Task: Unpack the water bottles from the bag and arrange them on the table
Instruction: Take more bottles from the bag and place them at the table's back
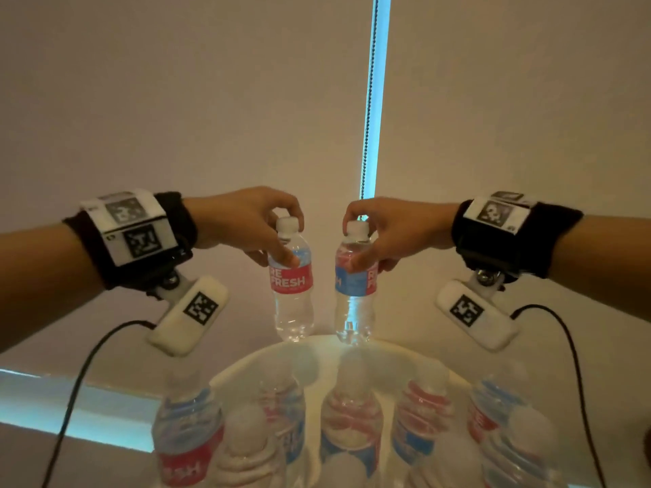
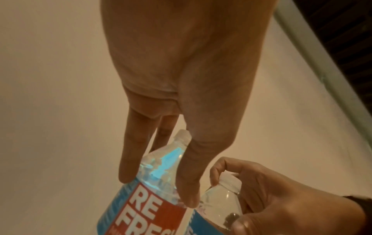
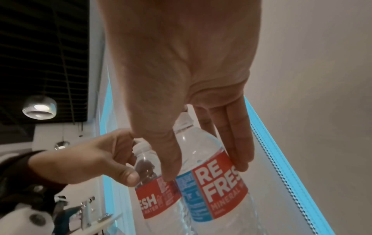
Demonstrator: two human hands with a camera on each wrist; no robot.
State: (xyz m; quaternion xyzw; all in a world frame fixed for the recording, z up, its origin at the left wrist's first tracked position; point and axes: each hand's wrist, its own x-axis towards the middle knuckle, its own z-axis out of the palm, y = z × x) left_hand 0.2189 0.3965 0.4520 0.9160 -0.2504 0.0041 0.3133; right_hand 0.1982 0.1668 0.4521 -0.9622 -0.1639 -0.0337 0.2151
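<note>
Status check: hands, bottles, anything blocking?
Left hand grips left bottle. Right hand grips right bottle. Both upright above table; standing bottles crowd below.

Left hand [image 2: 171,89]: seen from the wrist, fingers [image 2: 130,159] pointing down, thumb and fingers curled round the shoulder of a clear plastic water bottle with a white cap and a red-and-blue label reading "RE FRES" [image 2: 153,190].

Right hand [image 2: 281,198]: lower right, dark wrist strap at the frame edge, fingers curled round the neck of a second clear plastic bottle with a white cap [image 2: 223,197], just beside the first.

Backdrop: plain beige surface [image 2: 50,79]; dark slatted panel [image 2: 346,31] upper right.
</note>
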